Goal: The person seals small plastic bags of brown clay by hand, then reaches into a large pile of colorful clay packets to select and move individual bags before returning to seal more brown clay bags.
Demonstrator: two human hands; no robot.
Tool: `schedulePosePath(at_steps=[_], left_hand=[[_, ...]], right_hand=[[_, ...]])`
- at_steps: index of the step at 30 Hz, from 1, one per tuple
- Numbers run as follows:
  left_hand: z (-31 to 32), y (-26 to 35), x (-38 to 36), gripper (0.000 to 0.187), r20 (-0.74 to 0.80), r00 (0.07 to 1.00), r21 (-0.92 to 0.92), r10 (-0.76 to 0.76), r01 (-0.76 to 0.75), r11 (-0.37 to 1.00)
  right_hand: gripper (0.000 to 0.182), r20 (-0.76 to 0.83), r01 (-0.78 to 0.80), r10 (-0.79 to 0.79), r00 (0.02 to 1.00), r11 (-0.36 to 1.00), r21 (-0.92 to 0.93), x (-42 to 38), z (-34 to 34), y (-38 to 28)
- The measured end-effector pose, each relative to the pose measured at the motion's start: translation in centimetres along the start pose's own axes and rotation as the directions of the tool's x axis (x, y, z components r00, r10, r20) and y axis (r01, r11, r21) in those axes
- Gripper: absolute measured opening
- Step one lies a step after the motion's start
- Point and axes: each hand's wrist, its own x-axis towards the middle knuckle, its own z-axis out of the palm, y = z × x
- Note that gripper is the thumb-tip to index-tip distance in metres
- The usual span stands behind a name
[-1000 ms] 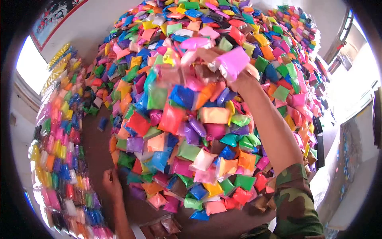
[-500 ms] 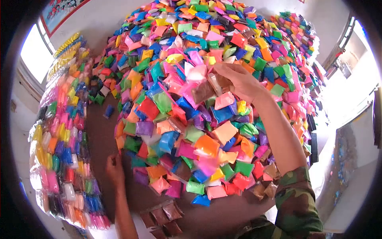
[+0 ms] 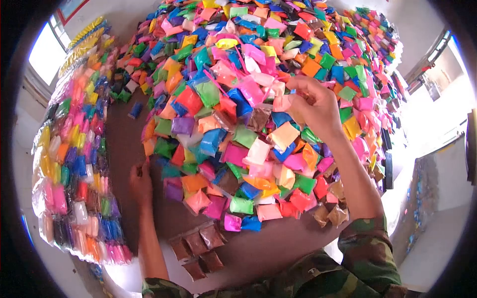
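Note:
My right hand point(image 3: 315, 105) is over the upper middle of a big heap of small colourful packets point(image 3: 242, 152). Its thumb and forefinger are apart, right at the edge of a pale pink packet point(image 3: 281, 103). A brown packet point(image 3: 259, 119) lies on the heap just left of these fingers. Lower left, beside the heap, my left hand point(image 3: 141, 178) is curled closed over the brown tabletop point(image 3: 124, 159). Its fingers hide what they hold, if anything. Several brown packets point(image 3: 198, 244) in clear film lie on the table at the front, between my forearms.
Along the left side stands a long stack of clear-wrapped packets point(image 3: 79, 164) in many colours. One blue packet point(image 3: 135, 110) lies alone between stack and heap. A window point(image 3: 47, 52) is at the left, and a bright opening point(image 3: 442, 99) at the right.
The brown packet has left my right hand, which has shifted slightly right and down. My left hand has moved up a little. The camera view has tilted, and several packets on the heap's front have shifted.

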Motion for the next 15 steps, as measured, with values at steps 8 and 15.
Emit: schedulePosePath(at_steps=[8, 15], left_hand=[[0.0, -1.2, 0.4, 0.029, 0.002, 1.0, 0.016, 0.024, -0.024, 1.0], [0.3, -1.4, 0.4, 0.03, -0.024, 0.995, -0.027, 0.102, -0.102, 0.994]], right_hand=[[0.039, 0.126, -0.009, 0.009, 0.992, 1.0, -0.006, -2.3, 2.1, -1.1], [0.032, 0.123, 0.235, -0.204, 0.971, 0.904, -0.357, -2.7, 4.2, -0.8]])
